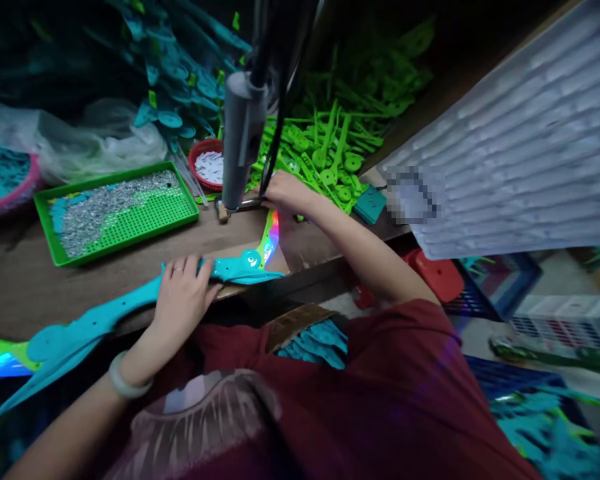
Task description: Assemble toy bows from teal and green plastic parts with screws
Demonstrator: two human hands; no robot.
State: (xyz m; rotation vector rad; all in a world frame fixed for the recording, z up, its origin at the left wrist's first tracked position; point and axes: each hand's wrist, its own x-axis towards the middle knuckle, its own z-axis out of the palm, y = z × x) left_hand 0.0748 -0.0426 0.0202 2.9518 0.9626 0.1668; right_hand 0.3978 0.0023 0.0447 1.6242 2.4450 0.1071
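A long turquoise plastic bow-shaped toy (130, 293) lies along the front of the wooden bench, its left part over the edge. My left hand (184, 293) is closed around its middle section. The lime limb (269, 237) on its right end glows pink and blue, and the left limb (3, 357) is lit too. My right hand (287, 192) is beyond the right limb's tip, fingers bent and closed beside a small metal bar (247, 203). What the fingers hold is hidden. A grey powered screwdriver (240, 137) hangs upright just left of this hand.
A green tray (125, 230) of screws and a red bowl (207, 167) of white pieces stand on the bench (10, 283). Lime parts (330, 160) are heaped behind my right hand. A pink-rimmed basket (27, 190) is at left, a white corrugated panel (505, 147) at right.
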